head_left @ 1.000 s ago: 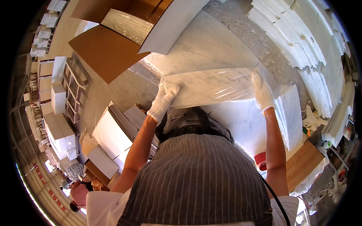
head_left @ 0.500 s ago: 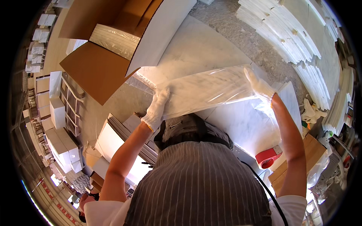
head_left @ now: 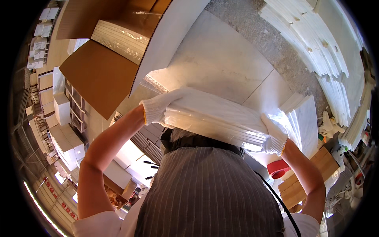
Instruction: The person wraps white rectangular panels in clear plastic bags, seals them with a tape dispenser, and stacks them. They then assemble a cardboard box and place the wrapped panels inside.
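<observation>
Close in front of my body I hold a stack of white marble-look tiles (head_left: 215,114) wrapped in clear plastic. My left hand (head_left: 162,104), in a white knit glove, grips its left end. At the right end, my gloved right hand (head_left: 274,135) is closed around the edge, with thumb on top. The layered long edge of the stack faces me. Beyond it stands an open carton (head_left: 96,75), brown inside and white outside, with a similar wrapped tile stack (head_left: 120,39) in it. A pale marble work surface (head_left: 225,55) stretches behind the held stack.
More tile stacks (head_left: 302,118) sit right of my right hand. A red tape dispenser (head_left: 278,169) lies near my right forearm, beside a brown cardboard piece (head_left: 310,177). Long white slabs (head_left: 312,35) are piled at far right. White boxes (head_left: 67,148) and a metal rack stand left.
The wrapped stack has come nearer my body and tilted, so its layered edge now shows. My left elbow has swung outward, and my right hand has moved lower.
</observation>
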Motion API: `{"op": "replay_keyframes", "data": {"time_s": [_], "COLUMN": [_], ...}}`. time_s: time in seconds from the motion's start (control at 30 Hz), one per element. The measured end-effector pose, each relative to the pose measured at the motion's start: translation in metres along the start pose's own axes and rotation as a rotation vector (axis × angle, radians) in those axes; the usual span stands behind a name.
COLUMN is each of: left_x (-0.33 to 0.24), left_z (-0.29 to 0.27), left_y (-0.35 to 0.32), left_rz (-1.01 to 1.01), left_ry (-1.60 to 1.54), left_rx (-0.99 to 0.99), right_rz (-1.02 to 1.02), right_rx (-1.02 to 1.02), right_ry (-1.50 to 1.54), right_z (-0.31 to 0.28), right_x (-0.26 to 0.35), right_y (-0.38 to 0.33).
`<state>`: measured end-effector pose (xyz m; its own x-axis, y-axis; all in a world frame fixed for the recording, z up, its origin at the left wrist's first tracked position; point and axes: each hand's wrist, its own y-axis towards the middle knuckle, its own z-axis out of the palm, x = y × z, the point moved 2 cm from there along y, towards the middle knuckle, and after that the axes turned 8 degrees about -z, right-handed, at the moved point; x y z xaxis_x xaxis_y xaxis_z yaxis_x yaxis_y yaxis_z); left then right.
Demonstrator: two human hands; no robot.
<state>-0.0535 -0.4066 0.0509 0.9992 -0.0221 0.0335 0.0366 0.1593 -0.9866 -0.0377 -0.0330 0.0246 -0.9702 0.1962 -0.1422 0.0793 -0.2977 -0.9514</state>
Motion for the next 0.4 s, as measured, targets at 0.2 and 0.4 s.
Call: {"op": "replay_keyframes", "data": {"time_s": [0.2,0.4], "left_x": [-0.004,0.021], "left_z": [-0.011,0.016], "left_y": [0.004,0.001], "left_rz": [0.136,0.872], "left_ry": [0.165,0.508], "left_rx": [0.058,-0.358], "right_rz": [0.113,0.082], "right_rx": [-0.017,0.198], "right_ry": [0.051,0.15], "right_z": [-0.022,-0.05], "right_x": [-0.013,-0.017], "right_y": [0.012,0.032]}}
